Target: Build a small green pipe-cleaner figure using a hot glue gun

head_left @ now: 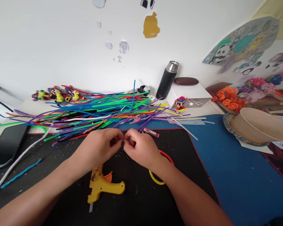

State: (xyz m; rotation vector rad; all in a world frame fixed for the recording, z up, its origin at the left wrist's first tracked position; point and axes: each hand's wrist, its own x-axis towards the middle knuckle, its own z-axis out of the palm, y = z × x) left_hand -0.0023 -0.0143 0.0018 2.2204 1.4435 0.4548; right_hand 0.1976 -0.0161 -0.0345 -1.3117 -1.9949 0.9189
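Observation:
My left hand (101,146) and my right hand (140,147) meet over the black mat (61,163), fingers pinched together on a thin black pipe cleaner (133,182) that trails down toward me. A yellow glue gun (101,185) lies just below my left hand. A red loop (167,155) and a yellow loop (155,179) lie under my right wrist. A big heap of coloured pipe cleaners (101,113) lies just behind both hands.
A black flask (167,80) and a white box (191,94) stand at the back. A pale bowl (259,125) sits right on the blue mat (238,175). Small pipe-cleaner figures (54,94) line the back left. A phone (7,144), white cleaner (16,161) and blue cleaner (21,172) lie left.

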